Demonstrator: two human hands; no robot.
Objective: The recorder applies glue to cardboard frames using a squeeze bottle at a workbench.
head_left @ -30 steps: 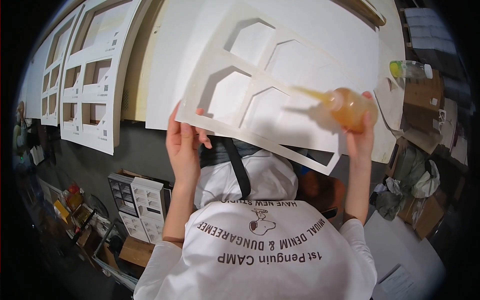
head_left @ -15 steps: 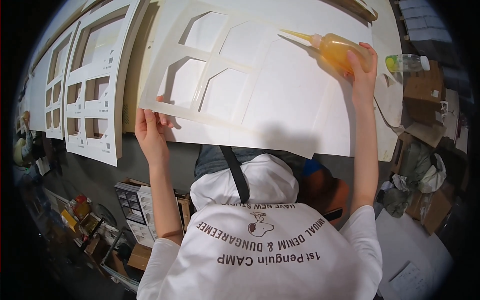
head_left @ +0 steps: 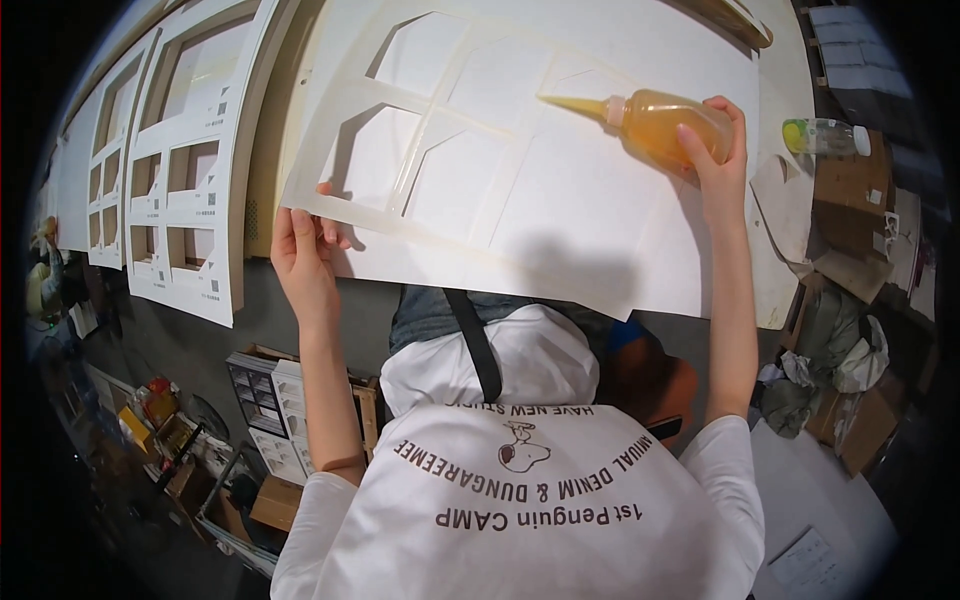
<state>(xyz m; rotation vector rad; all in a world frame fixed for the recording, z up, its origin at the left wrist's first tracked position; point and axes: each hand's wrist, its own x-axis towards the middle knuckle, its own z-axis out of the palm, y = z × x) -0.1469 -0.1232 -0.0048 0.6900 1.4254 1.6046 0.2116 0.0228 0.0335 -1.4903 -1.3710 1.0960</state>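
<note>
My left hand pinches the near left corner of a pale frame panel with several window-like openings, some with slanted corners. The panel's left side is tilted up off the white sheet beneath it. Shiny wet-looking strips run along its bars. In my right hand is an amber squeeze bottle, held on its side with fingers wrapped round its base. Its long yellow nozzle points left, with the tip over a bar of the panel near the middle. Whether the tip touches the bar, I cannot tell.
White boards with cut-out openings stand at the left in a stack. A clear bottle with a white cap lies at the right, beside cardboard boxes. A rolled or long brown item lies at the far edge.
The squeeze bottle has moved left and slightly nearer, its nozzle now lying more level. My left hand keeps hold of the panel's corner.
</note>
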